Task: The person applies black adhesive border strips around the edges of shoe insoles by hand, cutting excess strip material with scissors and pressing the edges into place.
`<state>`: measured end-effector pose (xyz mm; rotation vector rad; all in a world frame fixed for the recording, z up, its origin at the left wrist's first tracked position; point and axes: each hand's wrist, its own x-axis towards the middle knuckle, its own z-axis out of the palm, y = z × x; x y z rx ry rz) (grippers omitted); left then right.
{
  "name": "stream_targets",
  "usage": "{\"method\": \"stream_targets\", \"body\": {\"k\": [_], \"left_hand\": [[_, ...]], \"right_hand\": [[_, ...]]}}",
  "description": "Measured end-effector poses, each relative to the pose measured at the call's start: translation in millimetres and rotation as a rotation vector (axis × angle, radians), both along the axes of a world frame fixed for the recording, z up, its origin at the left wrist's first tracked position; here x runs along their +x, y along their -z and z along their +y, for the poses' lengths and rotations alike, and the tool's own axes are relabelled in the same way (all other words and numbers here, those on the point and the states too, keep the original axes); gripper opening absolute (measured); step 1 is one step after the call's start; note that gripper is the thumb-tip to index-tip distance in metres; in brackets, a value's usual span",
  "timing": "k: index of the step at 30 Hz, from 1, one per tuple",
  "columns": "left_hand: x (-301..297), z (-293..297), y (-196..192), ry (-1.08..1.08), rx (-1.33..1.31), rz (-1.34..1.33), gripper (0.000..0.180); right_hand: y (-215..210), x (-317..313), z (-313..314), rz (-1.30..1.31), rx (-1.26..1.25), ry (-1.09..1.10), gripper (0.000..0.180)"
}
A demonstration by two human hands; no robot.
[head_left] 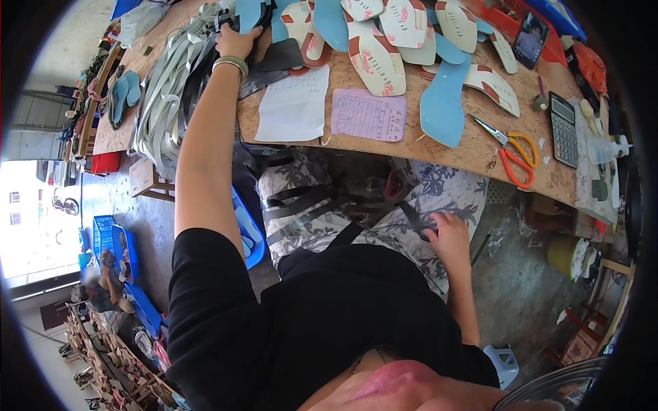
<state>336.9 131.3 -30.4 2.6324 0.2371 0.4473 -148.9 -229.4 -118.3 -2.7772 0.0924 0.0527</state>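
Note:
My left hand (236,42), a bangle at its wrist, reaches to the far left of the table. Its thumb and fingers are spread at the black strips (266,19) beside a blue insole (248,15); I cannot make out a firm grip. My right hand (450,238) lies on my patterned lap cloth (449,188) with fingers apart and nothing in them. Close to its fingertips is a black strip (413,218). More black strips (301,203) lie across my lap. A thick bundle of grey and white strips (168,103) hangs over the table edge next to my left forearm.
White printed insoles (375,61) and blue insoles (442,103) cover the table's back. Nearer lie a white paper (293,103), a pink slip (369,115), orange-and-yellow-handled scissors (514,151) and a calculator (563,130). A phone (531,40) leans upright. Blue crates (113,243) stand on the floor.

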Motion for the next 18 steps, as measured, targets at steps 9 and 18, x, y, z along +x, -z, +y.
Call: {"method": "stream_targets", "body": {"k": [9,18], "left_hand": [[-275.9,-87.4,-32.2,1.096,-0.693,0.954,0.024],[-366.5,-138.7,-36.9,0.96,-1.76,1.022,0.055]], "right_hand": [[-9.5,-5.8,4.4,0.052,0.601,0.189,0.014],[-118.8,36.6,64.0,-0.184,0.763,-0.37,0.009]]}}
